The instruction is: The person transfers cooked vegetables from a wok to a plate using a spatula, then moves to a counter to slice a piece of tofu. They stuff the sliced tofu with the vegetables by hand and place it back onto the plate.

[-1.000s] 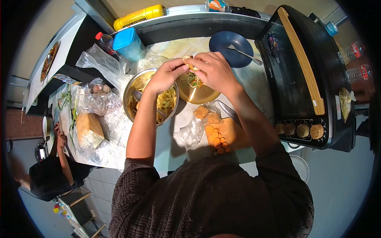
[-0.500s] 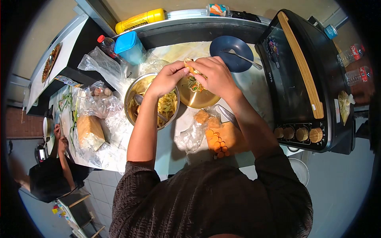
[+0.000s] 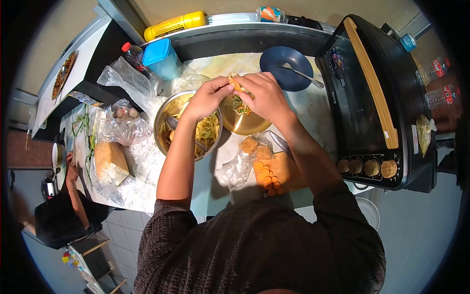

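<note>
My left hand (image 3: 208, 101) and my right hand (image 3: 267, 96) meet over a yellow plate (image 3: 252, 128). Between their fingertips they pinch a golden-brown piece of fried tofu (image 3: 236, 84), partly hidden by the fingers. Shredded vegetables (image 3: 241, 105) with green and orange strands lie on the plate just below. Left of the plate, partly behind my left forearm, stands a steel bowl (image 3: 157, 122) of pale cut strips with a metal spoon (image 3: 171, 122) in it. Nearer my body, a clear plastic bag (image 3: 234, 171) holds more brown tofu pieces (image 3: 248, 144).
Sliced carrots (image 3: 267, 176) lie on a cutting board (image 3: 291, 171), with a knife (image 3: 280, 143) near my right forearm. A dark blue plate (image 3: 293, 61) with a fork stands behind; a black oven (image 3: 367, 98) is on the right. At far left, another person's hand (image 3: 72, 169) works.
My hands stay almost in place, still pinching the tofu piece over the plate. At far left, the other person's hands have shifted slightly.
</note>
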`<state>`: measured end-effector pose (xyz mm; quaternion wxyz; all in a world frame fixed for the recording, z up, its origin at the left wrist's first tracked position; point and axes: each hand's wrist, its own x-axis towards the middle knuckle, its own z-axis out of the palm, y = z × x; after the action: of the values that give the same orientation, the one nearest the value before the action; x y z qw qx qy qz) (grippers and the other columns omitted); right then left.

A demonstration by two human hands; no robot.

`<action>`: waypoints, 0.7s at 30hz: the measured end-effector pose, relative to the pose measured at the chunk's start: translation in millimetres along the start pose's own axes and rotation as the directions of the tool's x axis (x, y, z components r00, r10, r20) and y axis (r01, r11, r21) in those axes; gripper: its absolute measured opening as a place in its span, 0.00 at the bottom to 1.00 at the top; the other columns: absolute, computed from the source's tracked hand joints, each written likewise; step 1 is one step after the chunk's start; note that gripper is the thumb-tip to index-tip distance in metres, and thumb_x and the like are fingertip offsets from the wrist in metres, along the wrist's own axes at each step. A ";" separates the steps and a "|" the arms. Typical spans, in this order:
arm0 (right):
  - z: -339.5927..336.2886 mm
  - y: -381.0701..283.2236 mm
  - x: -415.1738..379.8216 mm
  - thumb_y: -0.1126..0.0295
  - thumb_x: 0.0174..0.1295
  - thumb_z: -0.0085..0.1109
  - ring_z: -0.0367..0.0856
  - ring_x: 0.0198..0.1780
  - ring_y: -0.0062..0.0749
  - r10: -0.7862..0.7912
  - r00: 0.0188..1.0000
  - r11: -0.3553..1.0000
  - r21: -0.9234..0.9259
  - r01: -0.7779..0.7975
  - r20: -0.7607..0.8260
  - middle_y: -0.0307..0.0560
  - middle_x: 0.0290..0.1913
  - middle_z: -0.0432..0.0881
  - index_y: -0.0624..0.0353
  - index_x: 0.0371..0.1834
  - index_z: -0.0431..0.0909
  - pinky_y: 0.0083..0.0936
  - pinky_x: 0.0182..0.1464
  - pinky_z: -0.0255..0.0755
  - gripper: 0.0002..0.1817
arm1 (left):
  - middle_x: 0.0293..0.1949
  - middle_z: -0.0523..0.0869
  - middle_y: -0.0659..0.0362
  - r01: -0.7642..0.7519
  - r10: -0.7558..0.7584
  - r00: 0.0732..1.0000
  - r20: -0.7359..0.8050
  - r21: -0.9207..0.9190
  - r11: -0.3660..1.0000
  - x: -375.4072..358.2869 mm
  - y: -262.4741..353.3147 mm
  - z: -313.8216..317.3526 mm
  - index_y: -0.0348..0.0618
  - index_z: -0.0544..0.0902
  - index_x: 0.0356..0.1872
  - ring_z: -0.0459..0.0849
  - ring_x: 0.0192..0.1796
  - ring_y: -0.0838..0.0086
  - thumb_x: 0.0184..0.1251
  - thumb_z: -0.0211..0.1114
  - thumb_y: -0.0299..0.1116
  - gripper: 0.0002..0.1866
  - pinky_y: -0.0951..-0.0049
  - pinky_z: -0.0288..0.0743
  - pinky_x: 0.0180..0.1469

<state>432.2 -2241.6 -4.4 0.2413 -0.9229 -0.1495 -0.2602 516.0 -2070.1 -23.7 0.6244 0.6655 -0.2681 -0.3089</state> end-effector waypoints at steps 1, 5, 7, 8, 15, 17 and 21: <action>-0.6 -0.4 0.6 0.68 0.51 0.64 0.79 0.41 0.38 0.000 1.000 1.000 -0.011 0.000 0.002 0.42 0.38 0.81 0.54 0.45 0.79 0.33 0.48 0.67 0.16 | 0.33 0.79 0.62 -0.025 0.024 1.000 0.012 0.055 0.998 1.0 -1.7 -1.0 0.34 0.79 0.40 0.73 0.39 0.80 0.70 0.56 0.33 0.11 0.78 0.67 0.46; -1.1 0.7 0.8 0.68 0.51 0.64 0.79 0.40 0.38 -0.013 1.000 0.999 -0.029 0.014 0.010 0.42 0.37 0.81 0.55 0.44 0.79 0.33 0.48 0.68 0.15 | 0.34 0.78 0.60 -0.056 0.052 0.998 0.038 0.126 0.990 1.2 -1.4 -3.2 0.33 0.79 0.39 0.74 0.39 0.78 0.70 0.56 0.33 0.11 0.77 0.67 0.47; 0.2 0.0 0.4 0.68 0.51 0.64 0.79 0.40 0.39 -0.010 1.000 1.000 -0.021 0.009 -0.021 0.43 0.36 0.81 0.55 0.44 0.79 0.33 0.48 0.68 0.16 | 0.34 0.78 0.60 -0.029 0.024 0.999 0.044 0.116 0.993 0.4 1.4 -4.3 0.33 0.78 0.39 0.74 0.40 0.78 0.70 0.56 0.33 0.11 0.77 0.67 0.47; 0.7 -0.5 0.5 0.68 0.51 0.64 0.79 0.40 0.39 -0.007 0.999 1.000 -0.011 0.007 -0.051 0.43 0.36 0.81 0.55 0.44 0.79 0.33 0.48 0.68 0.16 | 0.34 0.78 0.59 -0.001 -0.004 0.999 0.048 0.106 0.994 -0.1 2.8 -4.8 0.33 0.78 0.39 0.74 0.40 0.77 0.71 0.56 0.33 0.11 0.76 0.67 0.47; -2.1 -2.1 2.1 0.68 0.51 0.63 0.79 0.41 0.39 -0.007 1.000 0.999 -0.032 0.006 -0.015 0.45 0.37 0.82 0.56 0.44 0.79 0.33 0.48 0.68 0.16 | 0.37 0.77 0.57 -0.090 0.087 0.996 0.023 0.215 0.972 -0.1 7.7 0.2 0.32 0.78 0.39 0.75 0.41 0.73 0.71 0.55 0.33 0.11 0.75 0.67 0.48; -0.6 -1.5 1.9 0.72 0.47 0.67 0.80 0.41 0.40 0.000 0.999 1.000 -0.015 0.000 -0.042 0.46 0.37 0.82 0.59 0.43 0.78 0.34 0.46 0.69 0.18 | 0.37 0.77 0.55 -0.137 0.140 0.990 0.003 0.230 0.964 0.2 7.5 3.0 0.32 0.79 0.39 0.76 0.42 0.70 0.71 0.55 0.32 0.11 0.74 0.67 0.49; 4.0 2.2 -0.4 0.72 0.46 0.67 0.79 0.40 0.41 -0.009 0.997 1.000 -0.006 0.009 -0.078 0.47 0.36 0.82 0.60 0.41 0.78 0.34 0.45 0.69 0.16 | 0.37 0.77 0.54 -0.162 0.168 0.986 -0.006 0.225 0.961 1.9 6.0 6.7 0.32 0.79 0.39 0.76 0.43 0.69 0.71 0.55 0.32 0.11 0.73 0.67 0.50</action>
<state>434.4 -2241.4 -8.4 0.2430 -0.9120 -0.1433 -0.2976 512.4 -2076.5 -18.1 0.5725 0.7106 -0.3478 -0.2152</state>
